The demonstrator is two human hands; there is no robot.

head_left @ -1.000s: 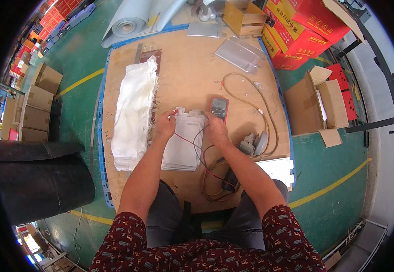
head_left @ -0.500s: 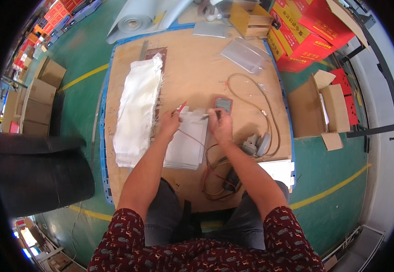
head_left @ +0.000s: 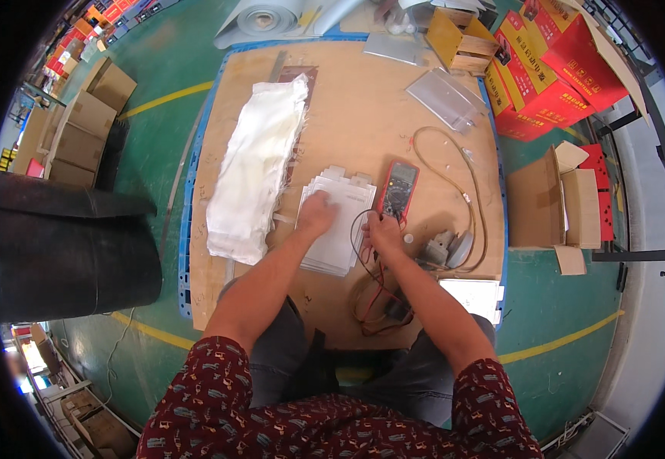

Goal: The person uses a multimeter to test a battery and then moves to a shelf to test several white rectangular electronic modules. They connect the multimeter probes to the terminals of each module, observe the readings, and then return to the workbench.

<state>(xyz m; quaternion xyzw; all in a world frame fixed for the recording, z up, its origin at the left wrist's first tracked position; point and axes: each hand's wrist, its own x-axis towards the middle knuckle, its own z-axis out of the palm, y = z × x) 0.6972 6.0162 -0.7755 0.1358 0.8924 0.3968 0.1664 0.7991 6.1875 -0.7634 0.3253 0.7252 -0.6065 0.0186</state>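
Observation:
A stack of flat silver-white pouch cells (head_left: 344, 243) with tabs along its far edge lies in front of me. My left hand (head_left: 316, 213) rests on the left part of the stack, its fingers reaching over the top cell and holding nothing. Just right of the stack, my right hand (head_left: 384, 234) is closed around multimeter test probes, mostly hidden by the fingers. A thin black test lead (head_left: 353, 239) loops out of that hand, and some red shows below it. Beyond it lies a red-framed multimeter (head_left: 398, 190) with its dial facing up.
White fibrous cloth (head_left: 252, 172) lies left of the stack. To the right are a grey metal device (head_left: 441, 249), a looped tan cable (head_left: 484, 222) and a white sheet (head_left: 474, 297). Clear plastic plates (head_left: 447, 99) and an open yellow box (head_left: 459, 44) sit at the far right.
My left hand no longer has the red probe and has come down onto the stack. My right hand has drawn back from the tabs toward me, beside the stack. The view has shifted.

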